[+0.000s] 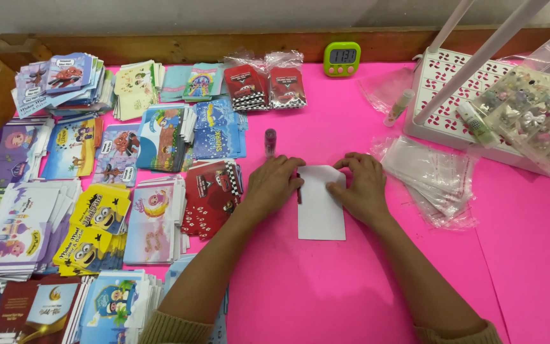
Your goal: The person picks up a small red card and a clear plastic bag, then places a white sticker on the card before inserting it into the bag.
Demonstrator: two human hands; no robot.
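A white paper envelope (321, 210) lies face down on the pink tabletop (326, 286) in the middle. My left hand (274, 181) presses on its upper left edge with the fingers curled down. Resting on the upper right edge, my right hand (363, 186) has its fingertips on the paper near the top fold. A small pink glue stick (270, 141) stands upright just beyond my left hand.
Stacks of colourful printed envelopes (97, 191) cover the left side. A pile of clear plastic sleeves (434, 175) lies right of my right hand. A white perforated tray (453, 89), a clear bead organiser (536, 114) and a green timer (342, 58) stand at the back.
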